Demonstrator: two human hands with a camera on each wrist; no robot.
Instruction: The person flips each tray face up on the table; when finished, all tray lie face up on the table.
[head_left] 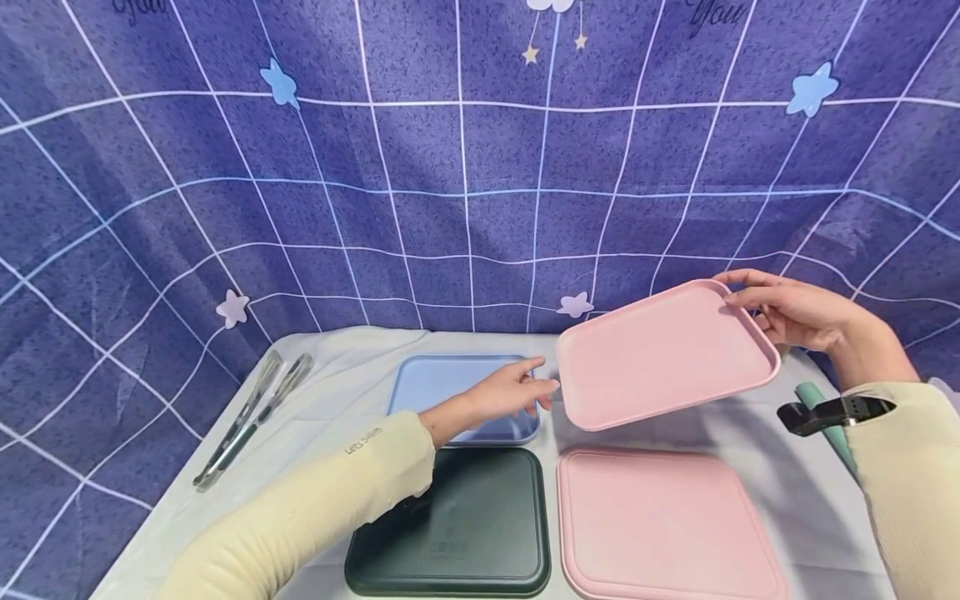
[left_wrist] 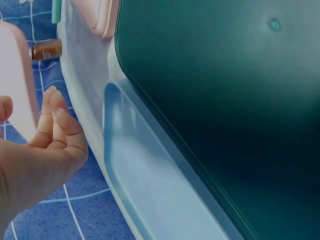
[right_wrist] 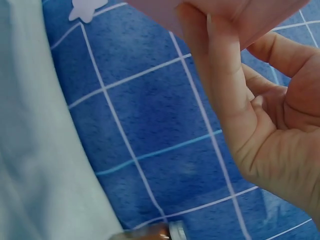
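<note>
A shallow pink tray (head_left: pixel 667 354) is held tilted above the back right of the table. My right hand (head_left: pixel 813 317) pinches its right end, thumb on one side and fingers on the other, as the right wrist view (right_wrist: pixel 235 100) also shows in part. By the tray's left edge is my left hand (head_left: pixel 510 392), fingers loosely extended; whether the fingertips touch the rim I cannot tell. Under that hand lies a light blue tray (head_left: pixel 423 387). In front of it sits a dark green tray (head_left: pixel 487 529), partly covered by my left sleeve.
Another pink tray (head_left: pixel 660 525) lies face down at the front right, beside the green one. Metal tongs (head_left: pixel 255 425) rest along the table's left edge. Beyond the right forearm shows a green cylindrical object (head_left: pixel 810 396). A small brown bottle (left_wrist: pixel 47 50) is at the table edge. Blue patterned cloth (head_left: pixel 502 217) hangs behind.
</note>
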